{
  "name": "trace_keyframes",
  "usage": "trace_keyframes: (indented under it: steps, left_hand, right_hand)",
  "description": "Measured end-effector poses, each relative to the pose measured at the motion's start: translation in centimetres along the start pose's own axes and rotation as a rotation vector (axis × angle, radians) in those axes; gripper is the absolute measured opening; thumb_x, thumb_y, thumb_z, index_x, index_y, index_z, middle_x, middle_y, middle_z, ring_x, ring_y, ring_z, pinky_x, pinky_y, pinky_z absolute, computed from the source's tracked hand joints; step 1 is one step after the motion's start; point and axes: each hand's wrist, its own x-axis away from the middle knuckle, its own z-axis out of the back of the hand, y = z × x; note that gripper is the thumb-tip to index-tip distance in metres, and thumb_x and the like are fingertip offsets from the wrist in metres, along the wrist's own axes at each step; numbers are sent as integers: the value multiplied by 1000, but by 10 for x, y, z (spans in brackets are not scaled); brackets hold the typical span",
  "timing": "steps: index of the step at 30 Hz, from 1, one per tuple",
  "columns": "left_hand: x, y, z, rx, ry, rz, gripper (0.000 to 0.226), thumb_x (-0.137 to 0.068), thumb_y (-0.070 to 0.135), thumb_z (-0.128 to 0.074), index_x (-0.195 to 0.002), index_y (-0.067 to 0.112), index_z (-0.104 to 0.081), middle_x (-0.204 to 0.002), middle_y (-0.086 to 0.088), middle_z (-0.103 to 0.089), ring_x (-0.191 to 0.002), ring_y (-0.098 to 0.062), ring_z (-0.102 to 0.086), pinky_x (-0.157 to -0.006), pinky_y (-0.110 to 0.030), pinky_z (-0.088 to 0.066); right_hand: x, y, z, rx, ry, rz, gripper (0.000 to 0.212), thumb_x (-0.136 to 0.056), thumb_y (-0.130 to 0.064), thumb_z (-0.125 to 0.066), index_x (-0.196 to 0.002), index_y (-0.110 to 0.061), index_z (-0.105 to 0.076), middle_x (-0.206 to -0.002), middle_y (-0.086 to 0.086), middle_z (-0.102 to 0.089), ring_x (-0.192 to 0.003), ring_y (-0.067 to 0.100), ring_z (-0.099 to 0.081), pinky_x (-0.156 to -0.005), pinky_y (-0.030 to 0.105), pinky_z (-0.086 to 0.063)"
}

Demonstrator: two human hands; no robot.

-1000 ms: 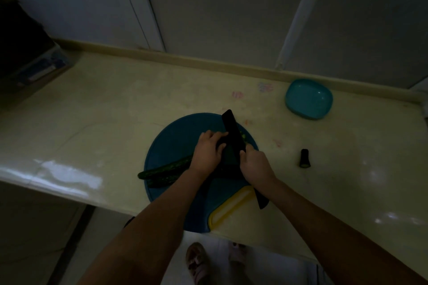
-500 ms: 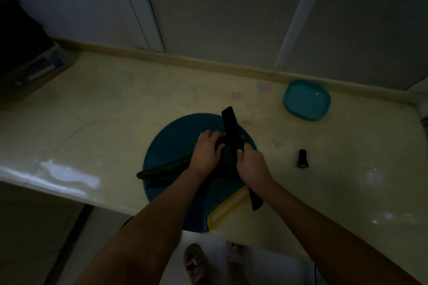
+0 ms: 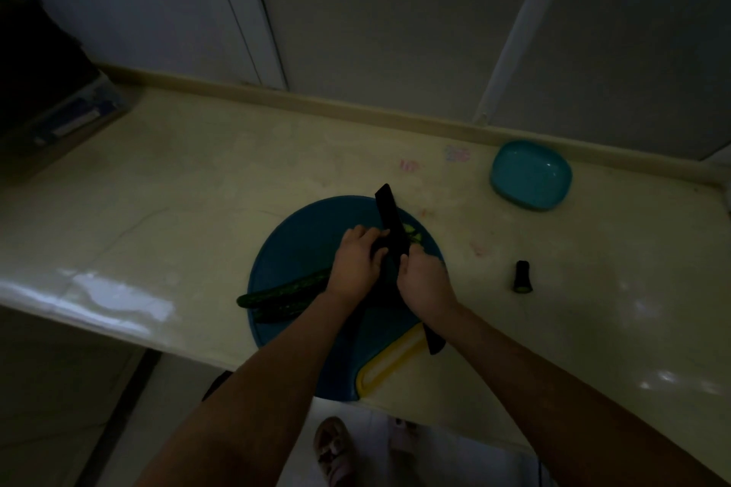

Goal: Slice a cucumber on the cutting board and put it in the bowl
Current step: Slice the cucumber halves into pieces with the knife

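The light is dim, and my hands hide where the blade meets the cucumber (image 3: pixel 288 291). A teal bowl (image 3: pixel 530 174) sits well apart at the counter's (image 3: pixel 197 190) back right, and a cut stub (image 3: pixel 523 276) lies right of the blue cutting board (image 3: pixel 300 237). On the board, my left hand (image 3: pixel 354 265) curls over the cucumber. My right hand (image 3: pixel 425 281), just beside it, grips the black knife (image 3: pixel 389 217).

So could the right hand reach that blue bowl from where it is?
Probably yes: the counter between the right hand and the bowl looks bare, but that hand grips the knife, so it isn't free.
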Motion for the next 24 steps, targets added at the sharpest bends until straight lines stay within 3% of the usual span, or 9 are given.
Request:
trace_keyframes:
  steps: [3, 10, 13, 16, 19, 24]
  left_hand:
    - [0, -1, 0, 2, 1, -3, 32, -90, 12, -57, -122, 10, -57, -101, -12, -55, -96, -23, -46, -73, -16, -27]
    - [0, -3, -1, 19, 0, 1, 29, -91, 14, -55, -120, 12, -57, -103, -11, -55, -99, -22, -46, -75, -18, -30]
    - [0, -1, -1, 21, 0, 4, 29, -91, 15, -55, -120, 12, -57, -104, -11, -54, -100, -22, -46, -77, -18, -31]
    - [1, -1, 0, 6, -1, 2, 29, -92, 15, -55, -120, 11, -56, -104, -12, -54, -100, -23, -46, -79, -18, -29]
    - [1, -1, 0, 6, -2, 7, 29, -91, 15, -55, -120, 11, -56, -104, -11, -54, -100, -23, -45, -78, -20, -31]
    - [1, 0, 1, 15, -2, 11, 27, -91, 15, -55, -118, 11, -57, -105, -10, -55, -100, -22, -46, -80, -21, -32]
  right_hand:
    - [-2, -3, -4, 24, -12, -5, 21, -98, -14, -33, -102, -1, -49, -85, 16, -61, -62, 18, -47, -42, 22, -23]
    - [5, 9, -2, 20, -9, -1, 25, -99, -13, -31, -108, 1, -50, -88, 19, -63, -64, 17, -49, -51, 26, -34]
    - [9, 11, 1, 4, -5, -11, 25, -99, -14, -32, -107, 2, -50, -79, 12, -59, -64, 17, -47, -45, 23, -28]
    - [11, 9, 4, -40, 18, -10, 24, -99, -14, -33, -102, 2, -51, -62, -5, -40, -52, 10, -40, -43, 18, -24]
    - [12, 8, 5, -57, 26, -6, 20, -99, -15, -33, -96, -3, -49, -61, -6, -38, -51, 4, -37, -43, 18, -25]
    - [16, 6, 8, -63, 18, -9, 19, -100, -17, -32, -92, -7, -47, -62, -5, -39, -53, 9, -41, -44, 21, -28]
